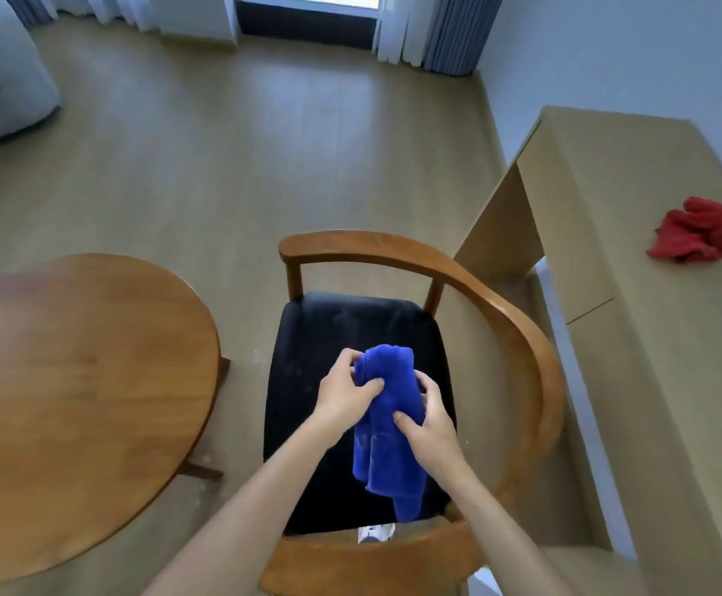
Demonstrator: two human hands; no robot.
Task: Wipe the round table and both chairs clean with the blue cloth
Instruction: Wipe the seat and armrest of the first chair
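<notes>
Both hands, left hand (344, 395) and right hand (430, 425), fingers clutching the bunched blue cloth (387, 428) above the black-cushioned wooden armchair (501, 320); round wooden desk (71, 402) left, pale plank floor (221, 144), crumpled red cloth (701, 231) on the long beige desk (634, 337).

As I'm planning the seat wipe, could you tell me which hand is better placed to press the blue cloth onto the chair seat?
Probably the right hand: it grips the blue cloth mid-length, low over the seat; the left hand pinches its top.
</notes>
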